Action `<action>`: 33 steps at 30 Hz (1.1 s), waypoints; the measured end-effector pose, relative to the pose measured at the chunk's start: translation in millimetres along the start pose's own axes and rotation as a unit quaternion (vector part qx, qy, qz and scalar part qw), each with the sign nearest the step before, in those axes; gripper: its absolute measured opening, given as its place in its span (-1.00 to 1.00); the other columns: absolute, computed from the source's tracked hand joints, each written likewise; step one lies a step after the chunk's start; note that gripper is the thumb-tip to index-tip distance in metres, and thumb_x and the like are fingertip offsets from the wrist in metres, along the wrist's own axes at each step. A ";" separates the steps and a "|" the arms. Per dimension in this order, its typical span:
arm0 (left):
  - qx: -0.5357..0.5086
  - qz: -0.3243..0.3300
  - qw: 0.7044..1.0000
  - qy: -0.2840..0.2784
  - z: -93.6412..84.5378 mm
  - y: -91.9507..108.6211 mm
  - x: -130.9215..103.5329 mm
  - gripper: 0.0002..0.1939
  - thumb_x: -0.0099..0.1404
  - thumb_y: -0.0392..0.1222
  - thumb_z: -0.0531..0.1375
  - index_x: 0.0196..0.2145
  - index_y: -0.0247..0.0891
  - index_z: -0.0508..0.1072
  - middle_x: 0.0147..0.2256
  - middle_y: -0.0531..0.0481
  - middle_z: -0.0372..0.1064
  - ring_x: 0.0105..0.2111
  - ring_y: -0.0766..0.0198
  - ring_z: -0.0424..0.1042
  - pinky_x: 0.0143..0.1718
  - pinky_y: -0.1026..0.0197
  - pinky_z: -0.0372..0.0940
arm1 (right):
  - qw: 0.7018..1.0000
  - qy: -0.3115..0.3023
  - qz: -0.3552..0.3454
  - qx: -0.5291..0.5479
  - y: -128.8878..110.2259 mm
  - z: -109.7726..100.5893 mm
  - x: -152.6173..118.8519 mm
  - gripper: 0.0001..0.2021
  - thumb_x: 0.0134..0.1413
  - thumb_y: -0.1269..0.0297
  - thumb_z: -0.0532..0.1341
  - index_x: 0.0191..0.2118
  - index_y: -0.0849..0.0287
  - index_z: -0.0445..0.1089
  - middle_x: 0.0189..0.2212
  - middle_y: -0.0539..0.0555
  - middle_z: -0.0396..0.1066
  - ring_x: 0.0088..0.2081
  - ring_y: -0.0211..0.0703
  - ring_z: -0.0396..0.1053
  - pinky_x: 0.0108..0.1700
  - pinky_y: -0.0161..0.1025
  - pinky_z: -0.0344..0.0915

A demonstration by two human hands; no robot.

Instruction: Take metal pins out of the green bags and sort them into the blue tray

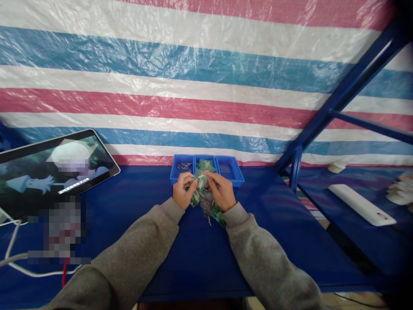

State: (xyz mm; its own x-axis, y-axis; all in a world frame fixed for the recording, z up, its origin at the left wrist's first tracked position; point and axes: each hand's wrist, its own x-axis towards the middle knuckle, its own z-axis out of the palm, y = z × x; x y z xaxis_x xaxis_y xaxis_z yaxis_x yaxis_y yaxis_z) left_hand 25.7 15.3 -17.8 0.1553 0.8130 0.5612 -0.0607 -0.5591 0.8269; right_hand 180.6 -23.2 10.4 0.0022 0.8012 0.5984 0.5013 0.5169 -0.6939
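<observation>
Between my two hands is a small clear bag with green and white on it (200,182). My left hand (183,190) pinches its left side with thumb and fingers. My right hand (222,190) has its fingers closed on the bag's upper right edge. Below the hands, more green bags (218,215) and a clear bag of metal screws (207,208) lie on the blue table (193,258). Just beyond stand three joined blue bins: the left bin (177,162) holds loose screws, the middle bin (204,158) holds green bags, and the right bin (239,172) has a few small pieces.
A tablet (61,165) showing a video leans at the left, with white cables (35,274) and a blurred object near it. A blue metal frame (318,118) rises at the right. Beyond it, a long white object (361,204) lies on another blue surface. Striped sheeting hangs behind.
</observation>
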 end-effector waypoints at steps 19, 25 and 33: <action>0.156 0.110 0.981 -0.020 -6.4 13.1 4.2 -0.79 0.20 -0.14 0.20 -0.23 -0.30 0.38 -0.30 -0.08 0.36 -0.36 0.29 0.35 -0.30 0.24 0.28 | 0.998 -0.012 -0.020 -0.061 -0.6 0.1 0.7 -0.83 0.11 0.24 0.17 -0.45 0.17 0.33 -0.54 -0.02 0.33 -0.49 -0.25 0.28 -0.39 -0.31 0.19; 0.130 0.070 0.989 -0.006 -3.1 7.8 -1.2 -0.82 0.22 -0.15 0.18 -0.24 -0.27 0.38 -0.32 -0.03 0.38 -0.33 0.28 0.40 -0.24 0.25 0.30 | 0.998 -0.020 -0.005 -0.056 1.4 1.9 0.9 -0.80 0.13 0.17 0.14 -0.38 0.16 0.41 -0.47 0.04 0.42 -0.44 -0.19 0.35 -0.34 -0.27 0.27; 0.000 -0.015 1.000 0.008 -0.1 -1.5 1.1 -0.78 0.21 -0.10 0.20 -0.26 -0.26 0.29 -0.58 0.15 0.23 -0.63 0.44 0.22 -0.56 0.39 0.14 | 0.996 -0.060 -0.061 -0.021 2.0 2.0 -0.9 -0.64 0.19 0.41 -0.01 0.08 0.09 0.29 -0.14 0.10 0.40 -0.14 -0.15 0.36 -0.08 -0.17 0.31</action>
State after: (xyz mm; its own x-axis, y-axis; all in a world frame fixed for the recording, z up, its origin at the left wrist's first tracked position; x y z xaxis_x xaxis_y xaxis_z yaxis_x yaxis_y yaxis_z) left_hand 25.9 17.1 -18.5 0.1405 0.8323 0.5362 -0.0554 -0.5341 0.8436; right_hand 179.9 -22.3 7.7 -0.1639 0.7645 0.6235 0.5276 0.6019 -0.5994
